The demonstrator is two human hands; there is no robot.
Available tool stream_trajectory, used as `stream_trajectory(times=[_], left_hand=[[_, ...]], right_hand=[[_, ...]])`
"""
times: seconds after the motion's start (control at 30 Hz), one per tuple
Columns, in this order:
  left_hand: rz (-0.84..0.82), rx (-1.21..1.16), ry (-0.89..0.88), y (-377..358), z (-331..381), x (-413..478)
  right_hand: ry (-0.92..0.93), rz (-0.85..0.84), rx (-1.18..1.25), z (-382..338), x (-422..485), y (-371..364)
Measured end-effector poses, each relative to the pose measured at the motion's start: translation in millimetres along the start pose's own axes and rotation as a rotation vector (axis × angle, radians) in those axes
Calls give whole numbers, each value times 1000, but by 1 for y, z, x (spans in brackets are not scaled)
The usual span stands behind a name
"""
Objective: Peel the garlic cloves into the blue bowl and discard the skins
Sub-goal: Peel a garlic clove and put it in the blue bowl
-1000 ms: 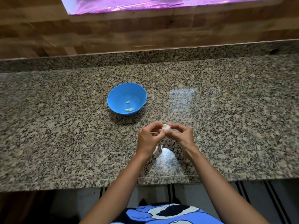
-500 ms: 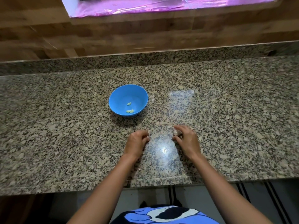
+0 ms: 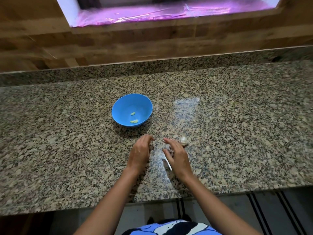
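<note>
From the head camera I look down at my two hands over the speckled granite counter (image 3: 67, 150). They lie side by side near its front edge, with a narrow strip of stone between them. My left hand (image 3: 139, 153) is palm down with the fingertips bent loosely toward the stone, and it holds nothing. My right hand (image 3: 177, 156) is flat and relaxed, its fingers stretched forward and slightly left, and it also holds nothing. The unpeeled garlic (image 3: 183, 141), pale and papery, sits on the counter just beside the outer fingers of my right hand. I cannot tell whether they touch it. A thin pale strip (image 3: 167, 164) lies by the thumb side of that hand, and I cannot tell whether it is a skin or only glare on the polished stone. The blue bowl (image 3: 122, 104) stands upright on the counter beyond my left hand, apart from both hands. Inside it lie the peeled cloves (image 3: 134, 121), one alone and the others close together nearer me. Behind the counter rises a wooden wall (image 3: 152, 46) with a window (image 3: 169, 11) glowing pink. My blue patterned shirt (image 3: 169, 228) shows at the bottom edge.
</note>
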State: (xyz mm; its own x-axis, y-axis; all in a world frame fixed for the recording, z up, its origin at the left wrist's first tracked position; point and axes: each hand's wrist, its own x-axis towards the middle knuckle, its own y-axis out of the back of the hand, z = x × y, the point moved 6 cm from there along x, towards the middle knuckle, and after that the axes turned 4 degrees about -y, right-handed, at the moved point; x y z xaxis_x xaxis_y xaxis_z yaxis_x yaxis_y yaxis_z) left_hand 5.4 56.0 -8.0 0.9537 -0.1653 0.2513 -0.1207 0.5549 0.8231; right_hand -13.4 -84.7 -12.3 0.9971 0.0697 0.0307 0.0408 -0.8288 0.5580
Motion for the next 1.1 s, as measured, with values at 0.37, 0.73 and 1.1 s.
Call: stream_trajectory(times=[0.37,0.73,1.1], left_hand=[[-190,-137,345,-7,-14,-2],[-374,-418,552,-10,-10,-1],[-566,-500,705,-22,3,4]], right_hand=[[-334,-121,173,15,10,-7],[-648,-210,567,36,14,-14],[-533,-221,241,47,15,4]])
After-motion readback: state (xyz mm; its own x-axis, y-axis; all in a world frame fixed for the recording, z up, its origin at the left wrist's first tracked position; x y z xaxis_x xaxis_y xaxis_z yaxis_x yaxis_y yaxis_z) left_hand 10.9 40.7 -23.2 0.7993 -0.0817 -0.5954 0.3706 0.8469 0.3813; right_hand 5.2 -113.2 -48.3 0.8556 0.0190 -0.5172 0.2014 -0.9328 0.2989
